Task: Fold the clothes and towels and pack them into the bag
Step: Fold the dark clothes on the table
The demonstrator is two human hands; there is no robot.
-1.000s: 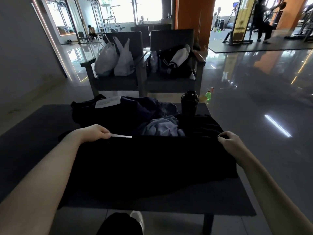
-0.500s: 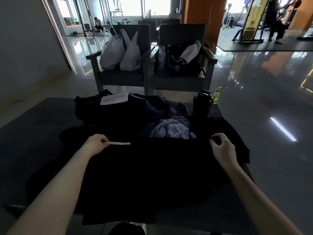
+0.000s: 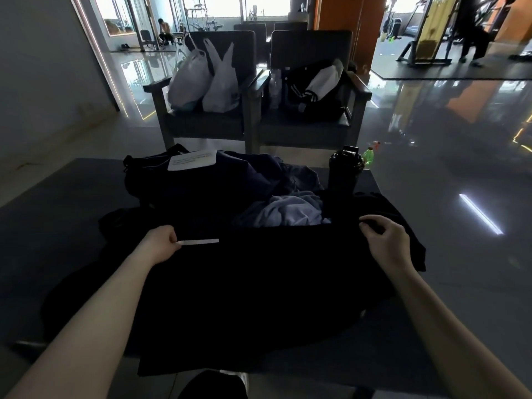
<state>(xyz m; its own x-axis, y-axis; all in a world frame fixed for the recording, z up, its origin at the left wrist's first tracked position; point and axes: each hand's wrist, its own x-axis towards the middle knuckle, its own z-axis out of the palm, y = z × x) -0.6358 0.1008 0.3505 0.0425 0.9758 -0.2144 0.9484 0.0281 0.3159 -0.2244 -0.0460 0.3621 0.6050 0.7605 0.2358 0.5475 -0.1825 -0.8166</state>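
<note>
Folding looks barely begun; our left hand (image 3: 159,243) and right hand (image 3: 385,240) each pinch the far edge of the black garment (image 3: 273,286) spread on the surface (image 3: 57,226), both grips closed on it; crumpled clothes (image 3: 288,211) wait beyond, beside the dark bag (image 3: 152,182); packing, we judge, is all ahead.
</note>
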